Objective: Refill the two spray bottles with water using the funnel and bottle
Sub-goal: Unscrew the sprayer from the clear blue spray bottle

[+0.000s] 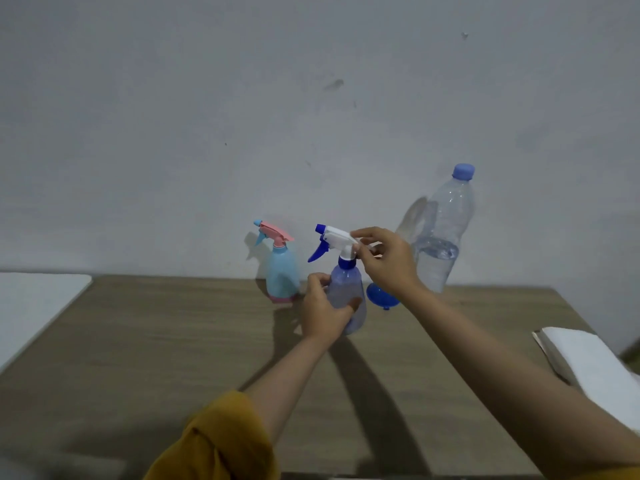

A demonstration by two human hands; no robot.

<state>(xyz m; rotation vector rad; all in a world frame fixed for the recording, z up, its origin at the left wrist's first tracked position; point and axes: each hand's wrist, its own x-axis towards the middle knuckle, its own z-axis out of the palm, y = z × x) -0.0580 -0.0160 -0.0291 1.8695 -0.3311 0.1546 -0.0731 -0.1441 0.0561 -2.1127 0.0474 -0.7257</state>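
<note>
L hand (323, 310) wraps body of blue spray btl (347, 296), mid-table, long axis upright. R hand (388, 259) pinches white trigger head (337, 237), directly at 12 o'clock above L grip. Likely unscrew next; R nearer cap. Funnel (381, 297) at 3 o'clock, water bottle (441, 233) at 1.

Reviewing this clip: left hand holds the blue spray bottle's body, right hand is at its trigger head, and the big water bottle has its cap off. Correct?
One error: the water bottle is capped, as the head view shows. The left hand does hold the blue spray bottle, the right hand at its trigger head.
</note>
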